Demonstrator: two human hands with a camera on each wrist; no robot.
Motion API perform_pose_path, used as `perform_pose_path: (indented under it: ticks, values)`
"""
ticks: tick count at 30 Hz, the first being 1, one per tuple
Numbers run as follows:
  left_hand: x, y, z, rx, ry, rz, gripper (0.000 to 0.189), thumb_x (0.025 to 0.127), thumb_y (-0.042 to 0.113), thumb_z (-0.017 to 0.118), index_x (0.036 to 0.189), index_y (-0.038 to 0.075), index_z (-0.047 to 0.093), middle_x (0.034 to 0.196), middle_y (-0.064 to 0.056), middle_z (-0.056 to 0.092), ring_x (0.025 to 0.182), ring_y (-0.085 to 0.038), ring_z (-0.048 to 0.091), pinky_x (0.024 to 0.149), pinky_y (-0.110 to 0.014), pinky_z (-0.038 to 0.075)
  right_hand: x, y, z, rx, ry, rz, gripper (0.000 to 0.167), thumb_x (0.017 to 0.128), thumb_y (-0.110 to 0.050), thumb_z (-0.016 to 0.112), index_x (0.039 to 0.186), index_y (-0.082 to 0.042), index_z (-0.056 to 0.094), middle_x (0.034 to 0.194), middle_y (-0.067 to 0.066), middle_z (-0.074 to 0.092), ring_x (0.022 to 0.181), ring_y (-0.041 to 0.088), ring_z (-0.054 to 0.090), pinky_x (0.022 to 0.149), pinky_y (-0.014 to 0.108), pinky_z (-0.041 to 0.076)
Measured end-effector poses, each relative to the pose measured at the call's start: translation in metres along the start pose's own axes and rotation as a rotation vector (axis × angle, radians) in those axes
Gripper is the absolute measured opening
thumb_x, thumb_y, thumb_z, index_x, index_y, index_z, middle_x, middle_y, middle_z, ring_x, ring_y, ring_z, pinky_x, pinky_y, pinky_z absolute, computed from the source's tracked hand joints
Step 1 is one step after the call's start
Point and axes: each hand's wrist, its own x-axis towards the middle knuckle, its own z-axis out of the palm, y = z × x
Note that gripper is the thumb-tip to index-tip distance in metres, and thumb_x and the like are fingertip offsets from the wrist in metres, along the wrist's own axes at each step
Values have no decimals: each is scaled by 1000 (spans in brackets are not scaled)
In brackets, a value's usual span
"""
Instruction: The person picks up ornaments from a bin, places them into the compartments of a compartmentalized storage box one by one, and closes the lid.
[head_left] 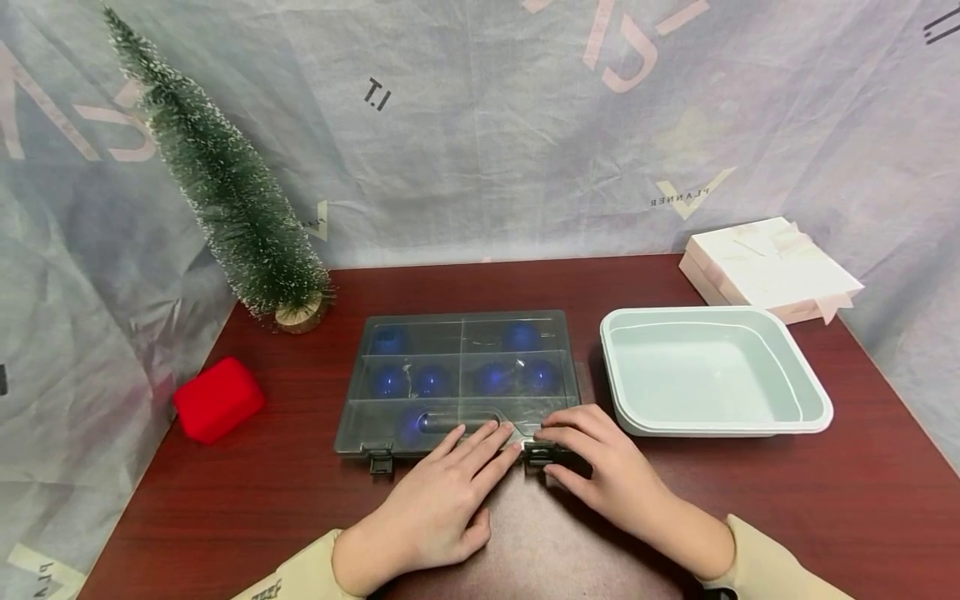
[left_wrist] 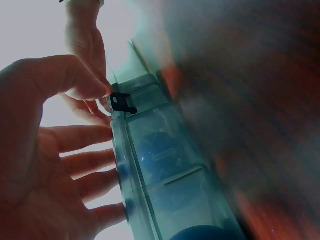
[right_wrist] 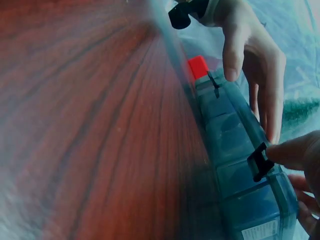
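Observation:
A clear grey compartment case (head_left: 408, 321) lies flat on the table with its lid down. Several shiny blue balls (head_left: 390, 381) show through the lid, spread among its compartments. My left hand (head_left: 442, 500) rests straight fingers on the lid by the front edge and the moulded handle; its thumb stays apart from the case. At the front right corner, my right hand (head_left: 611, 467) holds the black right latch (right_wrist: 260, 162), thumb at the latch and bent fingers over the lid. The left latch (head_left: 381, 461) juts from the front edge, with no hand on it.
A pale green basin (head_left: 720, 432) stands right of the case. Behind it sits a pale pink gift box (head_left: 780, 258). On the left are a red box-shaped object (head_left: 219, 400) and a small frosted tree (head_left: 232, 183). A patterned cloth (head_left: 480, 150) hangs behind the table.

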Motion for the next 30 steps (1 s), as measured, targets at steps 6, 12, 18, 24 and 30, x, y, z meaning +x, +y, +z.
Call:
perform_pose_path:
  ticks: [6, 12, 18, 24, 30]
  values:
    - [0, 0, 0, -2, -15, -3, 73, 87, 27, 68, 154, 8, 45, 161, -14, 36, 147, -28, 35, 114, -51, 33, 2, 2, 1, -68, 6, 22, 37, 82, -15, 85, 115, -5, 74, 119, 7, 66, 111, 24, 58, 101, 26, 40]
    - [1, 0, 0, -8, -23, -3, 73, 88, 27, 69, 154, 8, 45, 161, -14, 36, 147, -28, 35, 114, -51, 33, 2, 3, 2, -128, 9, 23, 32, 90, -26, 78, 113, -4, 75, 117, 7, 66, 110, 24, 59, 96, 37, 46]
    - [1, 0, 0, 6, -15, 3, 74, 87, 27, 69, 154, 8, 46, 160, -14, 37, 147, -28, 36, 114, -51, 34, 2, 3, 3, -175, -3, 18, 37, 99, -36, 66, 113, -4, 75, 116, 7, 67, 110, 25, 61, 93, 42, 48]
    - [0, 0, -1, -2, -10, 2, 76, 86, 27, 70, 155, 8, 45, 161, -13, 37, 147, -27, 35, 113, -51, 34, 4, 3, 4, -212, 0, -10, 30, 94, -28, 70, 111, -4, 75, 113, 6, 68, 106, 24, 63, 88, 42, 50]
    - [0, -1, -1, -25, -10, -3, 74, 87, 25, 69, 155, 8, 44, 161, -12, 36, 147, -27, 35, 113, -51, 34, 6, 2, 3, -207, -1, -11, 30, 86, -22, 78, 111, -4, 75, 113, 5, 68, 106, 23, 63, 93, 41, 48]
